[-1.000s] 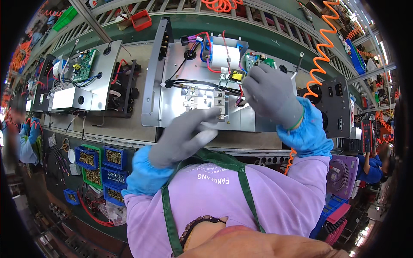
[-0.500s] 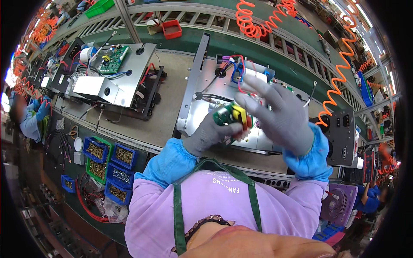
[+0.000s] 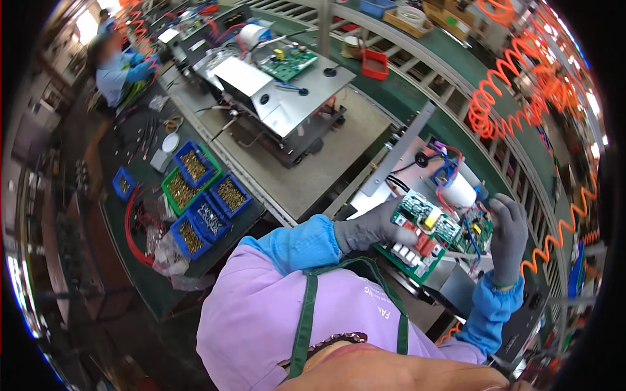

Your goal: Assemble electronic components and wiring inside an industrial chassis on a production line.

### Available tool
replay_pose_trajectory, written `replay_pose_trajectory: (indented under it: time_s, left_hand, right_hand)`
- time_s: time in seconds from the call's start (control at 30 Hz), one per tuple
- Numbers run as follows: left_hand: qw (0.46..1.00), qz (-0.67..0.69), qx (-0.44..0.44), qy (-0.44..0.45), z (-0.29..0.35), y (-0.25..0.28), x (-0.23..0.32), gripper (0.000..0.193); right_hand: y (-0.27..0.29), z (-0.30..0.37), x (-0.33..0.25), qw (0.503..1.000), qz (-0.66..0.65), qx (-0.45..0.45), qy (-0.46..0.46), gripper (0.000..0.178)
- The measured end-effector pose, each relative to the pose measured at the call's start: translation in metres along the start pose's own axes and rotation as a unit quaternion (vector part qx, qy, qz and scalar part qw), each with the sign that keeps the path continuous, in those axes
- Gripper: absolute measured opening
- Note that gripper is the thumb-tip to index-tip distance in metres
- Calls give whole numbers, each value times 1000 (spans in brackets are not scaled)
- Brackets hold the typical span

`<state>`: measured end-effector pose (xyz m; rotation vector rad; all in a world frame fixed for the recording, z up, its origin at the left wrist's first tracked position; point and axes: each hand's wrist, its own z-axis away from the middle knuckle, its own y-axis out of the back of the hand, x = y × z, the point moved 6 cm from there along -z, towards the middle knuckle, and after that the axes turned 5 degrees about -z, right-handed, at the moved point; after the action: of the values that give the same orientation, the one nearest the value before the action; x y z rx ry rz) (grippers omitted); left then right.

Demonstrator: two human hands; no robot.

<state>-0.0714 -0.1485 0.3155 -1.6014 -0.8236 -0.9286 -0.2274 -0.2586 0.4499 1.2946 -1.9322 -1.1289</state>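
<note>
In the head view, my gloved left hand (image 3: 373, 228) grips the left edge of a green circuit board (image 3: 425, 272). The board is tilted, its component side up, with a yellow transformer, red parts and a row of white blocks. To the right, my gloved right hand (image 3: 510, 238) is raised beside a second green board (image 3: 479, 228), its fingers curled together. Whatever those fingers hold, if anything, I cannot make out. Behind the boards, a white cylinder (image 3: 458, 190) with red and blue wires stands on the metal chassis (image 3: 407, 163). The held board hides part of that chassis.
Another chassis (image 3: 303, 117) with a board sits to the left on the line. Blue and green bins (image 3: 229, 195) of screws stand on the left bench. A red tray (image 3: 374, 64) lies near the rollers. Orange coiled hoses (image 3: 502, 107) hang at the right; a co-worker (image 3: 120, 75) is far left.
The view has swung to the right. The board in my left hand has turned so its component side shows. My right hand has moved from above it to its right, and its fingers have curled.
</note>
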Motion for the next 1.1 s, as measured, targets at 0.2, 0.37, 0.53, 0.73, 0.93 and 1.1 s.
replay_pose_trajectory:
  time_s: [0.2, 0.37, 0.53, 0.73, 0.93, 1.1]
  left_hand:
    - [996, -82, 22, 6, 20, -2, 13, 78]
    - [984, -152, 90, 14, 31, 12, 3, 65]
    - [964, -223, 135, 57, 41, 30, -8, 62]
    - [957, -225, 163, 80, 40, 29, -22, 62]
    - [950, -240, 189, 66, 34, 29, -23, 61]
    - [947, -247, 201, 39, 26, 28, -16, 76]
  right_hand:
    - [6, 38, 76, 987, 89, -38, -130, 22]
    - [6, 9, 64, 954, -244, 23, -176, 29]
    - [-36, -24, 17, 971, -232, -46, 21, 42]
    - [-70, -23, 2, 975, -191, -91, 72, 49]
    - [-113, 3, 9, 930, 23, -367, 27, 41]
    - [-113, 32, 32, 910, 41, -407, -64, 29]
